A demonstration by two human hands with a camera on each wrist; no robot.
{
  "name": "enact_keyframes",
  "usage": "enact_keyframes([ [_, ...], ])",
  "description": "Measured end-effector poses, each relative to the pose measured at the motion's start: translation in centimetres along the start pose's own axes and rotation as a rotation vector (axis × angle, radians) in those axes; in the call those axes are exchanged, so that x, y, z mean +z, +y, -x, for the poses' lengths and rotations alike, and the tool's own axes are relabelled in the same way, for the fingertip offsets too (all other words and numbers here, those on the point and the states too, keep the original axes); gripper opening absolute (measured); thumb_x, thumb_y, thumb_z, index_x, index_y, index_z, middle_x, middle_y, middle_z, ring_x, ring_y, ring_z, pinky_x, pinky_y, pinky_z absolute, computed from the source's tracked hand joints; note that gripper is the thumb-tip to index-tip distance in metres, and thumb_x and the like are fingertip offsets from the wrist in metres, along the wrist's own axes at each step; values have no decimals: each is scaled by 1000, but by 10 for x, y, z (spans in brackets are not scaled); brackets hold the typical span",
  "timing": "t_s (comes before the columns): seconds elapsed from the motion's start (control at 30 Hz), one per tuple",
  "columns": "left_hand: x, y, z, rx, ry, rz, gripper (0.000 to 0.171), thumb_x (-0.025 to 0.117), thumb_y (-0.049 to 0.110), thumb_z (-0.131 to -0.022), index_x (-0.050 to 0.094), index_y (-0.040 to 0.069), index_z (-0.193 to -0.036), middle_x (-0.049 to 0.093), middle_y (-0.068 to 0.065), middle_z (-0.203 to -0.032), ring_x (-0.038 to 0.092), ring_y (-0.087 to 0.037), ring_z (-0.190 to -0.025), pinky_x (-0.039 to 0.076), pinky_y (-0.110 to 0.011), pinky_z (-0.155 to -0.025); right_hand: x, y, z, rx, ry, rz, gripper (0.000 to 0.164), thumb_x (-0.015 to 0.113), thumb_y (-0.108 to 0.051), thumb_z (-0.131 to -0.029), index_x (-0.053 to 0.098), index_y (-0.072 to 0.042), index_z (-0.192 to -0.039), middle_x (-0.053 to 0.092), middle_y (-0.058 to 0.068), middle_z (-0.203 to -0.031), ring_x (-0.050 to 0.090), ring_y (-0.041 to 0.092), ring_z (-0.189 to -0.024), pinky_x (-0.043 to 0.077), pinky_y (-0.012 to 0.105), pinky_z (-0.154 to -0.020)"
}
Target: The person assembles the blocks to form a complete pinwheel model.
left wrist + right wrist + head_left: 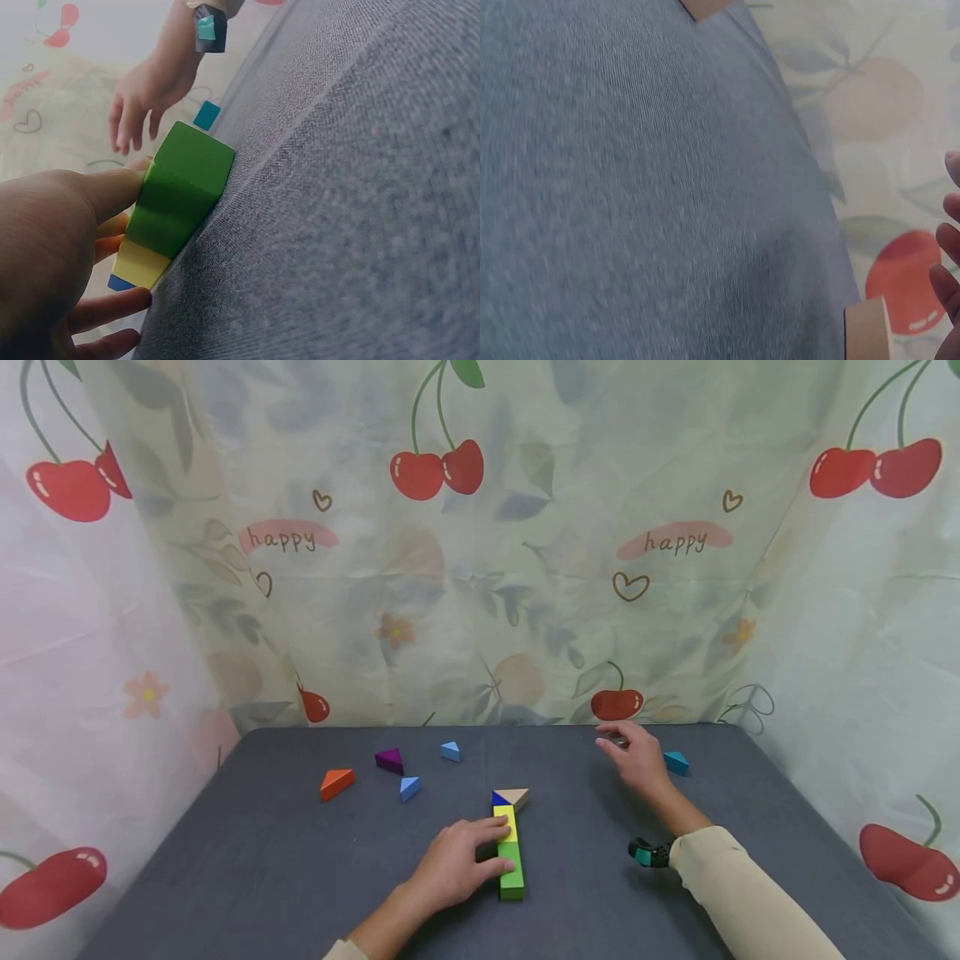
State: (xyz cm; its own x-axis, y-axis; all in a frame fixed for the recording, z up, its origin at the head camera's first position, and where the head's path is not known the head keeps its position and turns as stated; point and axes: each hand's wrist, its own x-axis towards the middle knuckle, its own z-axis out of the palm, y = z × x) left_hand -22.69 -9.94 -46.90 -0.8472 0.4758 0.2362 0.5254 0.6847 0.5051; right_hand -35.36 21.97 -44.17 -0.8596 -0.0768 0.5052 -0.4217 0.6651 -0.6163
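Near centre, left hand (455,860), fingers apart, seemingly steadies the block row (510,850); right hand (637,760), parted, probably needs the teal block (677,763).

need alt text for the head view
A left hand touches a yellow block and a green block aligned on a dark table, a blue triangle and tan triangle at their far end. The right hand extends beside a teal block; an orange block, a purple block and two light blue blocks lie to the left.

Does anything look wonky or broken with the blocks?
Maybe a bit wonky: the tan triangle sticks out past the yellow block on one side, so that end looks lopsided. I see nothing broken.
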Motion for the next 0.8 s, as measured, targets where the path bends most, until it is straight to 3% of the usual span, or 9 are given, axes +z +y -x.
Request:
enact_keyframes([
  [0.3,-1,0,1,-9,-5,2,49,68,49,-88,67,22,-128,56,10,-137,57,-23,-115,44,-47,-94,-12,20,3,54,-7,55,27,64,-17,-96,65,-2,-118,60,22,-119,52,39,-110,44,54,-89],
  [0.6,-2,2,-1,-35,-22,5,49,68,49,-87,66,23,-129,54,11,-138,56,-22,-117,43,-46,-95,-23,42,7,33,59,169,24,70,-13,-91,68,0,-111,64,23,-112,51,41,-106,38,57,-91],
  [0.8,-2,2,-1,-31,-24,5,49,68,49,-87,66,23,-129,55,10,-137,56,-23,-117,43,-46,-95,-32,55,13,77,47,229,26,68,-14,-92,67,1,-113,61,25,-118,45,44,-114,32,60,-95],
])
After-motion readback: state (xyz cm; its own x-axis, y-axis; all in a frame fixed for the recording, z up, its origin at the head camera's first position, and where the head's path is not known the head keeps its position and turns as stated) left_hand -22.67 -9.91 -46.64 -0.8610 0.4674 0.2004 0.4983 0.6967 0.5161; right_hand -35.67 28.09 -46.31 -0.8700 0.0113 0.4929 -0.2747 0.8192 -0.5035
